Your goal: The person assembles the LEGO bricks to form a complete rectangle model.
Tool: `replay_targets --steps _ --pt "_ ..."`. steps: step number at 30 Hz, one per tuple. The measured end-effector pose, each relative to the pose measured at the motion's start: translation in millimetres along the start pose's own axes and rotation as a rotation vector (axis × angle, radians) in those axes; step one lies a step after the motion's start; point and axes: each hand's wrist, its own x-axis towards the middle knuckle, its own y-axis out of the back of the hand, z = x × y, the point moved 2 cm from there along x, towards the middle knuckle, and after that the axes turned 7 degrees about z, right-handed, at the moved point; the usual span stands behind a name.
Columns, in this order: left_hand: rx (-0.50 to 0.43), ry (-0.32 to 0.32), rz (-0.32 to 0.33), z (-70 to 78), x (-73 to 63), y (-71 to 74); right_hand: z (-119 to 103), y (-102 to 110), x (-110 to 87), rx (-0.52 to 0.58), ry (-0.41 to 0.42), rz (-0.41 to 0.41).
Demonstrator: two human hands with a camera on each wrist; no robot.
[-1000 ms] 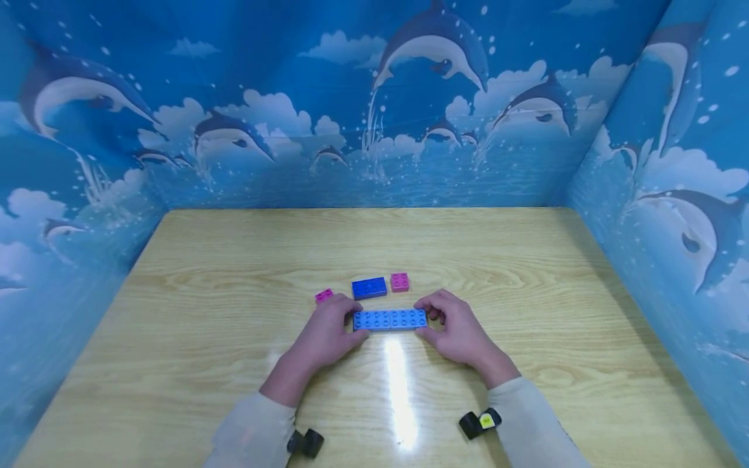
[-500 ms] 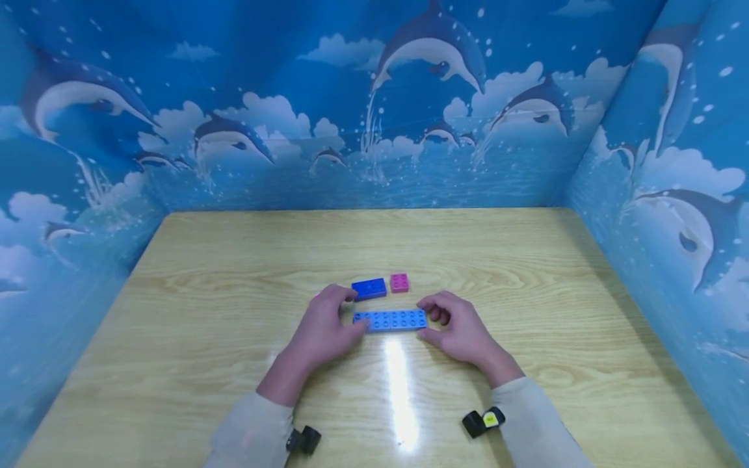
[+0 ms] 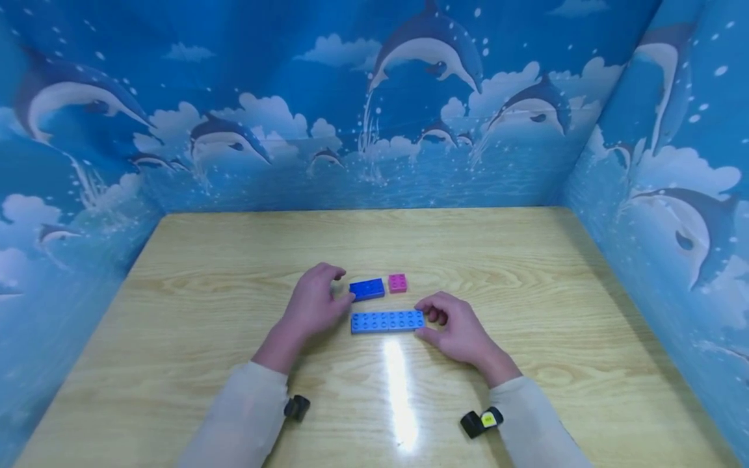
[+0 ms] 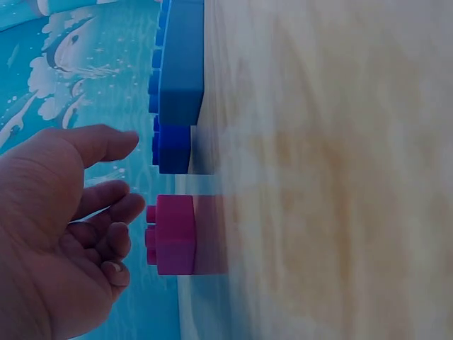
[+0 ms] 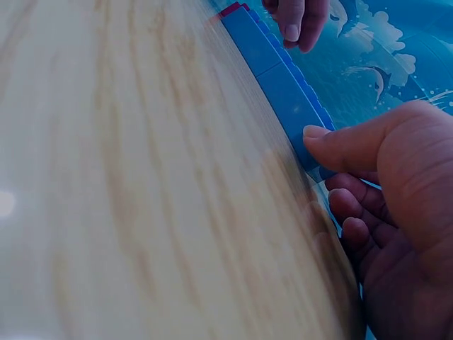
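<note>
Two light blue toy building bricks [image 3: 371, 322] lie end to end as one row on the table. My right hand [image 3: 458, 330] pinches the row's right end, the thumb on its near side in the right wrist view. My left hand [image 3: 313, 300], off the row, hovers to its left with thumb and fingers apart and nothing between them. Just past those fingers in the left wrist view is a pink brick [image 4: 175, 234]; in the head view the hand hides it. Behind the row lies a dark blue brick [image 3: 367, 290], the left thumb close to its left end.
A second pink brick [image 3: 397, 283] sits to the right of the dark blue one. The wood-grain table [image 3: 234, 247] is bordered by walls of dolphin-print cloth [image 3: 281, 169] at the back and sides.
My left hand has let go of the light blue row's left end and moved left and away from me, over the left pink brick. The right hand stays at the right end.
</note>
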Motion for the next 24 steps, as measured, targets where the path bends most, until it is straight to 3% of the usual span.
replay_targets --steps 7,19,24 --pt "0.036 0.002 -0.095 -4.9 10.9 -6.9 0.1 -0.6 0.0 0.014 0.0 -0.003" --pt "0.083 -0.033 -0.113 -5.8 16.9 -13.1 -1.8 0.7 0.8 0.005 -0.01 -0.004" --pt "0.076 -0.017 -0.119 -3.8 16.0 -13.8 -1.3 0.5 0.0 0.003 -0.008 0.001"
